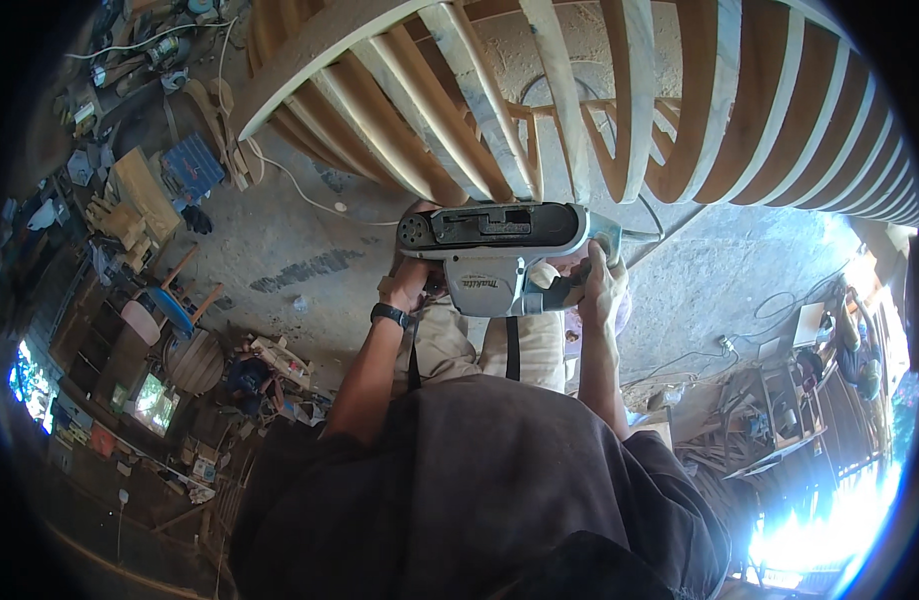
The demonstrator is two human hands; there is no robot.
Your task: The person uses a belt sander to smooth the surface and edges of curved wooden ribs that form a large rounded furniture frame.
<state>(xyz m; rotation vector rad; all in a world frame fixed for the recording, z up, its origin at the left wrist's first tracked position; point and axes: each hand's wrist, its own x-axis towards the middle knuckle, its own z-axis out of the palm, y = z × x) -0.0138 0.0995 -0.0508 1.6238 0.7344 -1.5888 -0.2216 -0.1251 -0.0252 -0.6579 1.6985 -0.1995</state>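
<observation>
The grey and black handheld belt sander point(500, 245) lies with its long axis running left to right across the middle of the head view, its rounded black nose to the person's left and its rear handle to the right. It sits just below the curved pale wooden slat frame point(580, 110), close against the lower ends of the slats; whether the belt touches the wood cannot be told.

The left hand point(412, 285) is under the sander's nose end, fingers curled up around the front of the body, though most of them are hidden behind the tool. A black wristwatch point(391, 315) sits on that wrist. The right hand point(598, 280) is clamped on the rear grip, fingers wrapped tight, thumb lying along the grey housing.

A white power cord point(300, 185) trails over the grey concrete floor point(280, 260) to the left. The person's dark brown shirt point(480, 480) fills the lower middle and hides the legs below the pale trousers point(485, 345).

At the far left, a blue tool case point(192, 165) and wood offcuts lie in a clutter that is too small and bent by the lens to sort out. The lower right corner is washed out by bright daylight.
</observation>
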